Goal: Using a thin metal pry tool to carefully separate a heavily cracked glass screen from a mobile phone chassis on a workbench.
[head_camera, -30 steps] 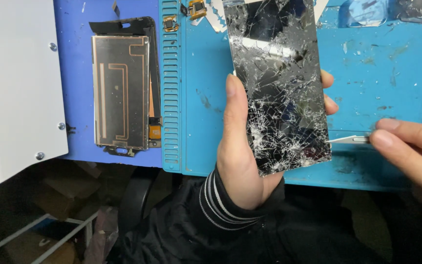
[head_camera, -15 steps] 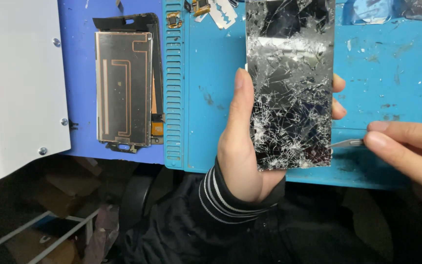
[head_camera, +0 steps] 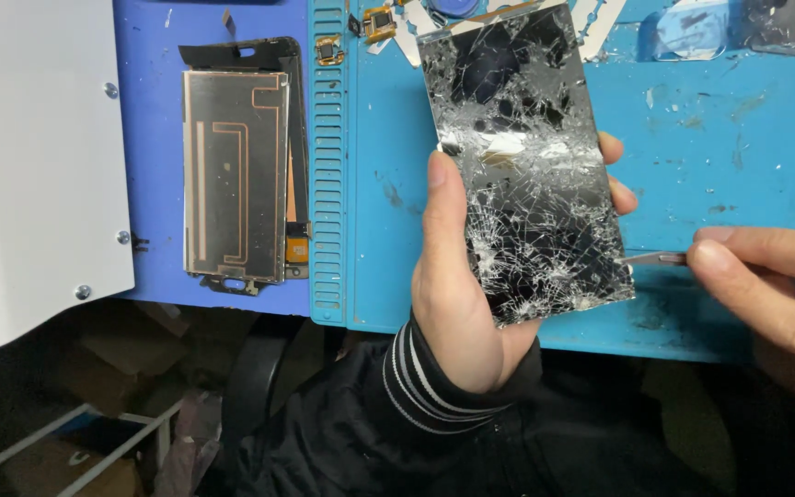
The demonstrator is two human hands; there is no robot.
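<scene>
Cracked phone screen in left hand, tweezers at edge.

The left hand rises from a black striped cuff, palm cupped behind the shattered phone screen, thumb pressed along its left edge and fingertips curling round its right edge. The right hand reaches in from the screen's right, thumb and forefinger pinched on thin metal tweezers whose tip meets the screen's lower right edge.

Single head camera looks steeply down, close over blue mat.
</scene>
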